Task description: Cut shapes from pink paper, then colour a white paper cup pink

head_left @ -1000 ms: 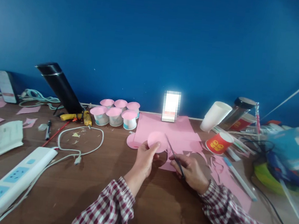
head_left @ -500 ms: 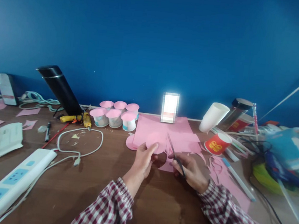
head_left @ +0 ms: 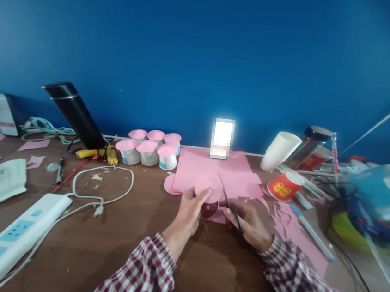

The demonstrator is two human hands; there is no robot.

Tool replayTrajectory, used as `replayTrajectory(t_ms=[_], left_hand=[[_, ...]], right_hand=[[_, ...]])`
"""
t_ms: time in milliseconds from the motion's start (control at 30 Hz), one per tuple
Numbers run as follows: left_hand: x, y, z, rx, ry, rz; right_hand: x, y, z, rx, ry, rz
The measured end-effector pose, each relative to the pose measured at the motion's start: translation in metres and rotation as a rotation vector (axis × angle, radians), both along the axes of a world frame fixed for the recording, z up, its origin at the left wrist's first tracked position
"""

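Scissors (head_left: 230,203) meet round pink paper disc (head_left: 209,188).

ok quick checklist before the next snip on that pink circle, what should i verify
1. Left hand grips the pink paper circle at its edge: ok.
2. Right hand holds the scissors: ok.
3. Blades meet the circle's right edge: ok.
4. Left fingertips away from the blades: ok, thumb sits on the far side.
5. Cut line marked on the paper: cannot tell.
6. Red paper cup away from the right elbow's path: ok.
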State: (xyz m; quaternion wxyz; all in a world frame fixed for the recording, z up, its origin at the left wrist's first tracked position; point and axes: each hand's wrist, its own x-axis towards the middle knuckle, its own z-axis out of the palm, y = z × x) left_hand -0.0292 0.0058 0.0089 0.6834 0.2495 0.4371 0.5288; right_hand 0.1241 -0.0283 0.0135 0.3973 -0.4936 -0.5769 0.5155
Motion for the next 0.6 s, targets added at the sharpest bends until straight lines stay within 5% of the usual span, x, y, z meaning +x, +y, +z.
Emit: replayTrajectory(t_ms=[600], left_hand=[[0.0033,-0.0025,-0.0024,0.067,-0.038,-0.023]], right_hand=[[-0.0026,-0.0004,-0.0005,-0.016,0.024,-0.007]])
